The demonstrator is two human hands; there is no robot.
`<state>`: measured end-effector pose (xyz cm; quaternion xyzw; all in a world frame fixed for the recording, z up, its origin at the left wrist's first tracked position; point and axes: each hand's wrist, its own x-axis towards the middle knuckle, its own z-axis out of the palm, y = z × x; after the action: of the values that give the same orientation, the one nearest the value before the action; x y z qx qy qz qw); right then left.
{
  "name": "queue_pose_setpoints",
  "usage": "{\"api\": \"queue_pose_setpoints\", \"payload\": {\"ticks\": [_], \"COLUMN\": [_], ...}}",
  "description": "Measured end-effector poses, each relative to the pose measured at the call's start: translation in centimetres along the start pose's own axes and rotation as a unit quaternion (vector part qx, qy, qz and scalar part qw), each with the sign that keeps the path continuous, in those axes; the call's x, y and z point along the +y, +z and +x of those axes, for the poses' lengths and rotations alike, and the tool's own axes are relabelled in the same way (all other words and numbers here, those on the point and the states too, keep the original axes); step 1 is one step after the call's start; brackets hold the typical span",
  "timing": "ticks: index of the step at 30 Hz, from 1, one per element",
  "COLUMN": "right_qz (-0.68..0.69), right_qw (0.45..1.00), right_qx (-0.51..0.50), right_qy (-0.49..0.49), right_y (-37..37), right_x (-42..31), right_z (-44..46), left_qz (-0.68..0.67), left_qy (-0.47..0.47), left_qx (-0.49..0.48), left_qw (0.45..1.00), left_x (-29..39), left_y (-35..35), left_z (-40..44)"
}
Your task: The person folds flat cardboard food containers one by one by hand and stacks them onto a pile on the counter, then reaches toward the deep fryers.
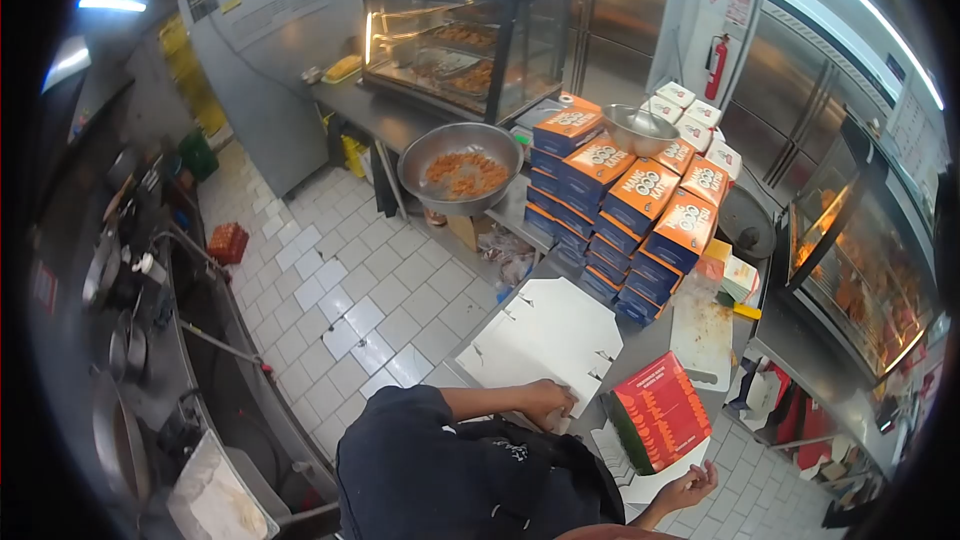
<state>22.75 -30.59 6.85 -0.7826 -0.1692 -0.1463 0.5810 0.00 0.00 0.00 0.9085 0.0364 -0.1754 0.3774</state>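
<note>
The left hand (548, 404), fingers bent, is at the near edge of the white card (545, 330) lying flat on the surface (640, 344); whether it grips cannot be told. The right hand (690, 486), loosely open with nothing visible in it, is just beside the red box (662, 412). Beyond stand stacked orange-and-blue boxes (640, 192), a bowl (638, 130) on top.

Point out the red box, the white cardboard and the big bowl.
Red box (664, 412): head view, its red printed face.
White cardboard (545, 338): head view, its flat face.
Big bowl (414, 166): head view, its inner left wall.
</note>
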Motion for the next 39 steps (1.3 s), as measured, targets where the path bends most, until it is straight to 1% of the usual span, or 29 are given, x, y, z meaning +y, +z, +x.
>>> {"api": "queue_pose_setpoints", "payload": {"ticks": [2, 3, 5, 6, 8, 9, 11, 12, 14, 15, 16, 17, 18, 19, 21, 22, 23, 25, 26, 28, 29, 30, 31, 32, 33, 35, 36, 37, 39], "right_qz": [-0.011, -0.007, -0.003, 0.000, 0.019, 0.023, 0.022, 0.026, 0.041, 0.045, 0.027, 0.009, 0.016, 0.023, 0.025, 0.030, 0.118, 0.202, 0.230, 0.222, 0.223, 0.153, 0.077, 0.087, 0.082, 0.161, 0.202, 0.200, 0.314], "right_qw": [0.999, 0.999, 0.995, 0.995, 0.991, 0.990, 0.984, 0.983, 0.967, 0.966, 0.957, 0.942, 0.945, 0.905, 0.822, 0.821, 0.816, 0.804, 0.810, 0.818, 0.820, 0.774, 0.717, 0.737, 0.740, 0.744, 0.754, 0.758, 0.768], "right_qx": [0.014, 0.007, 0.017, 0.008, 0.024, 0.020, 0.038, 0.037, 0.055, 0.057, -0.014, -0.084, -0.255, -0.418, -0.549, -0.550, -0.549, -0.544, -0.525, -0.443, -0.439, -0.491, -0.537, -0.508, -0.509, -0.459, -0.466, -0.463, -0.354], "right_qy": [-0.034, -0.037, -0.095, -0.099, -0.132, -0.137, -0.174, -0.179, -0.244, -0.248, -0.288, -0.325, -0.204, -0.075, -0.147, -0.148, -0.138, -0.130, -0.127, -0.292, -0.293, -0.369, -0.438, -0.437, -0.432, -0.458, -0.416, -0.414, -0.431], "right_y": [-0.1, 0.8, 1.0, 1.3, 2.1, 2.4, 2.8, 3.3, 4.3, 4.9, 5.6, 6.2, 7.0, 7.9, 9.9, 10.9, 12.3, 13.4, 13.6, 13.6, 13.4, 13.2, 12.8, 12.8, 12.9, 13.3, 13.6, 14.1, 14.7], "right_x": [0.2, 0.0, 0.2, -0.2, -1.2, -1.9, -3.6, -4.4, -6.2, -7.4, -8.9, -10.6, -12.5, -14.7, -18.9, -19.9, -20.3, -19.7, -19.3, -21.2, -21.2, -21.1, -21.0, -21.2, -21.3, -21.0, -19.7, -19.4, -19.2], "right_z": [0.8, -0.4, 0.1, 0.4, 1.3, 1.9, 3.0, 3.4, 3.7, 3.5, 2.9, 2.1, 1.2, 0.0, -2.9, -4.7, -6.4, -7.3, -7.4, -6.1, -5.4, -4.8, -4.5, -5.4, -5.5, -5.6, -5.8, -6.1, -6.9], "left_qz": [0.052, 0.050, 0.123, 0.118, 0.127, 0.127, -0.007, -0.005, -0.164, -0.161, -0.217, -0.269, -0.348, -0.346, -0.457, -0.456, -0.454, -0.562, -0.560, -0.663, -0.661, -0.630, -0.597, -0.593, -0.596, -0.582, -0.598, -0.598, -0.629], "left_qy": [0.036, 0.031, 0.038, 0.031, 0.055, 0.052, 0.051, 0.051, 0.029, 0.031, -0.031, -0.090, -0.075, -0.076, -0.003, 0.038, 0.038, 0.063, 0.064, 0.110, 0.110, 0.048, -0.015, -0.060, -0.062, 0.034, 0.053, 0.053, 0.058], "left_qx": [0.060, 0.067, 0.100, 0.106, 0.145, 0.152, 0.174, 0.181, 0.319, 0.323, 0.420, 0.509, 0.585, 0.587, 0.650, 0.604, 0.604, 0.409, 0.409, 0.381, 0.379, 0.418, 0.453, 0.462, 0.455, 0.475, 0.473, 0.469, 0.449], "left_qw": [0.996, 0.996, 0.987, 0.987, 0.980, 0.979, 0.983, 0.982, 0.933, 0.932, 0.880, 0.812, 0.729, 0.728, 0.607, 0.652, 0.654, 0.717, 0.717, 0.635, 0.638, 0.652, 0.661, 0.657, 0.658, 0.659, 0.645, 0.648, 0.632], "left_x": [1.0, 0.0, 0.0, 0.1, 0.1, 0.2, 0.5, 0.2, -0.3, 0.6, 2.5, 3.4, 1.8, 2.6, 6.2, 8.0, 10.4, 14.3, 14.3, 14.5, 14.5, 14.7, 14.8, 14.6, 13.5, 11.2, 11.6, 12.1, 12.9], "left_y": [0.0, 0.5, 1.4, 1.6, 1.4, 0.9, -0.3, -0.5, -1.1, -2.2, -3.7, -4.6, -3.7, -4.3, -6.5, -6.9, -7.3, -7.7, -7.4, -7.2, -7.5, -8.5, -9.4, -10.2, -10.1, -9.5, -9.8, -9.8, -9.9], "left_z": [0.1, -1.0, -0.6, -1.0, -1.9, -2.3, -3.4, -3.9, -5.1, -5.8, -6.9, -7.5, -5.8, -5.8, -7.4, -8.4, -9.5, -10.9, -11.0, -11.5, -12.1, -13.0, -13.6, -13.4, -13.2, -12.9, -13.3, -13.5, -13.9]}}
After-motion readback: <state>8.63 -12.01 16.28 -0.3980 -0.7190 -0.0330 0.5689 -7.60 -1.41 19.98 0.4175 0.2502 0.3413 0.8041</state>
